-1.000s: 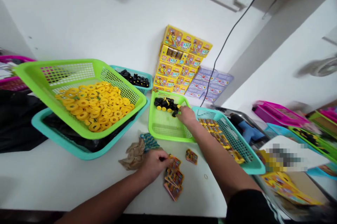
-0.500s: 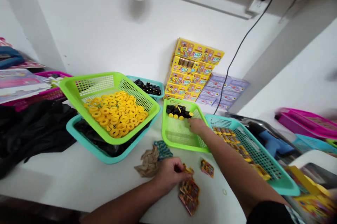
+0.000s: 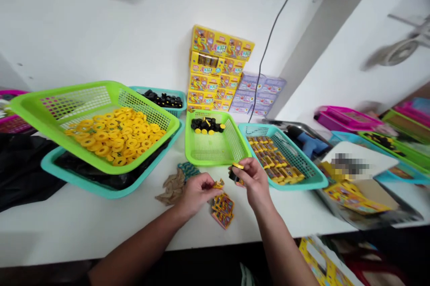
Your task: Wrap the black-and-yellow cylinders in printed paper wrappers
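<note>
The right hand (image 3: 253, 179) pinches a small black plastic piece (image 3: 232, 176) between thumb and fingers, with a flat yellow plastic ring (image 3: 238, 166) at its upper edge. The left hand (image 3: 198, 194) closes on a small yellow printed packet (image 3: 218, 184). The two hands are near each other but apart, above a white table (image 3: 83, 218). Just below them lies a loose stack of small colourful printed cards (image 3: 222, 210). Crumpled brown paper (image 3: 171, 189) and a blue-green patterned cloth (image 3: 188, 170) sit beside the left hand.

Behind the hands, a lime-green plastic mesh basket (image 3: 215, 149) holds a cluster of black pieces and yellow rings (image 3: 207, 125). To its right, a teal mesh basket (image 3: 311, 178) holds rows of yellow packets (image 3: 275, 162). On the left, a tilted lime-green basket (image 3: 80, 102) full of yellow rings (image 3: 116, 136) rests on a teal basket (image 3: 63, 174).
</note>
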